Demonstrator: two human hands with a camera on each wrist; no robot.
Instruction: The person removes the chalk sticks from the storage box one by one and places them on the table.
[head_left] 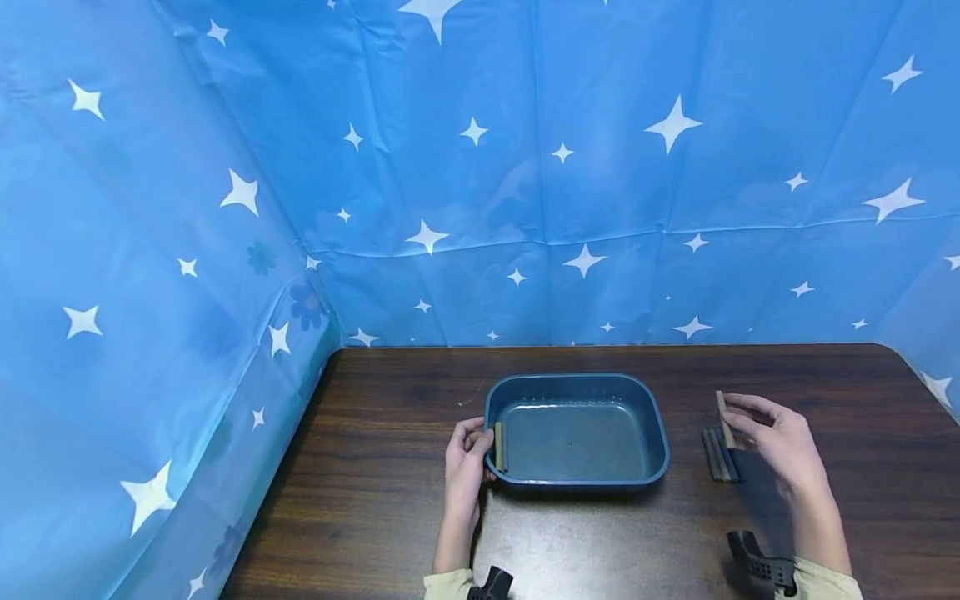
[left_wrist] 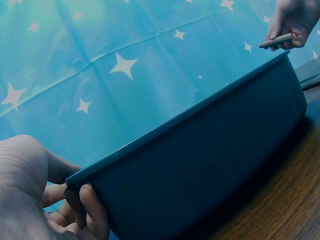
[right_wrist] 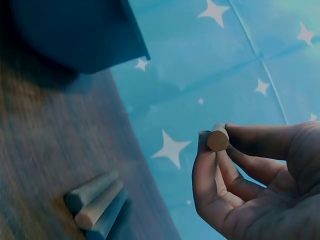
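My left hand [head_left: 463, 473] grips the left rim of a dark blue rectangular tub [head_left: 592, 443], thumb over the edge and fingers against the outside wall. Inside, along that left wall, lie a yellowish chalk stick [head_left: 498, 446] and a darker one beside it. Right of the tub, my right hand [head_left: 786, 446] pinches a pale round chalk stick [right_wrist: 218, 138] between thumb and fingertips, raised above the table. Below it, three more chalk sticks [right_wrist: 97, 204] lie side by side on the table, two bluish-grey and one paler brown.
The brown wood-grain table [head_left: 375, 492] ends at a blue curtain with white stars [head_left: 480, 192] behind it and on the left. Black wrist mounts [head_left: 761, 567] sit at both sleeve cuffs.
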